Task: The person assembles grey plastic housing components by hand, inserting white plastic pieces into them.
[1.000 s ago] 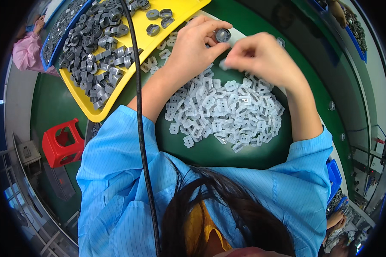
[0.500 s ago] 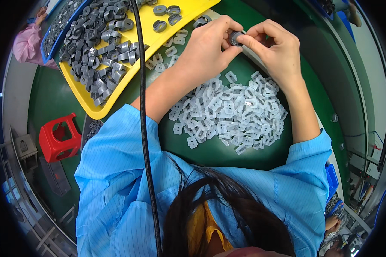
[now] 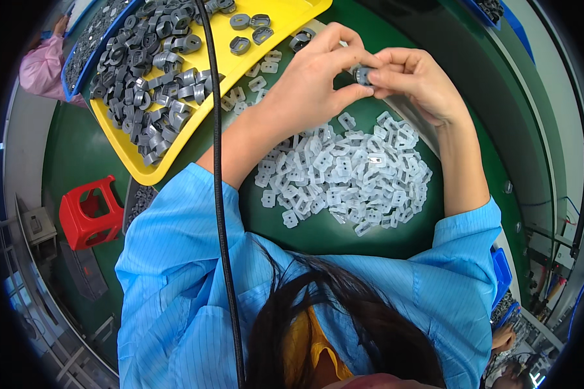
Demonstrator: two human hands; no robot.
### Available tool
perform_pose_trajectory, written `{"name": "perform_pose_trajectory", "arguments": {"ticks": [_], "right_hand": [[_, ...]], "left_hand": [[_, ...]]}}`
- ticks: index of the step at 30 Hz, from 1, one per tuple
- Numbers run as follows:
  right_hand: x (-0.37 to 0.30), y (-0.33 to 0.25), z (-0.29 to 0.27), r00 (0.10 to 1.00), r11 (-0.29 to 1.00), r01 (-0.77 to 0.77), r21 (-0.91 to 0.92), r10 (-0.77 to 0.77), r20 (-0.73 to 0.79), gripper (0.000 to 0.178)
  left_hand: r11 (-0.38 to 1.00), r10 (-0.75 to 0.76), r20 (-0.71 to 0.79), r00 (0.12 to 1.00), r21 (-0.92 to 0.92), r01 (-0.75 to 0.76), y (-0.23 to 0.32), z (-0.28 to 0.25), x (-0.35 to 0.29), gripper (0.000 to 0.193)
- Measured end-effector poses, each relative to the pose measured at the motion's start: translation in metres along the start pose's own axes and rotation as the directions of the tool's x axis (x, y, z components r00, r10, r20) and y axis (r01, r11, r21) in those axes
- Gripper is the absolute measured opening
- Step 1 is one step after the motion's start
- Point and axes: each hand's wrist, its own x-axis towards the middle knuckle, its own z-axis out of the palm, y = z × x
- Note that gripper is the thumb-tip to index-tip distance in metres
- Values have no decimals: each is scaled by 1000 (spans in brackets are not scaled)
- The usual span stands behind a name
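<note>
"Left hand (image 3: 315, 81) first: how open?"

"Curled nearly closed, thumb and fingers pinching a small grey part (image 3: 361, 76). Right hand (image 3: 415, 84) has thumb and fingertips closed on its other side."

"So where's that part?"

"Between both hands, raised over the far side of the green bench (image 3: 298, 238), beyond a loose heap of clips (image 3: 350, 172)."

"Materials?"

"Clips: flat, milky, translucent, with small holes. Smooth grey rings (image 3: 130, 110) crowd a glossy yellow tray (image 3: 148, 174)."

One view, head-worn fisheye. Looks steeply down from near side of pile of translucent pieces (image 3: 353, 178), close in; wide field reaching well past it.
</note>
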Motion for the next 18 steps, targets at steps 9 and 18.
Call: {"name": "perform_pose_trajectory", "arguments": {"ticks": [9, 18], "right_hand": [[-4, -4, 18, 966, 835, 155, -528, -240, -96, 20], [16, 22, -35, 965, 993, 109, 43, -95, -243, 21]], "left_hand": [[939, 225, 41, 973, 259, -228, -6, -7, 2, 40], [917, 60, 85, 995, 388, -89, -19, -40, 25, 38]]}}
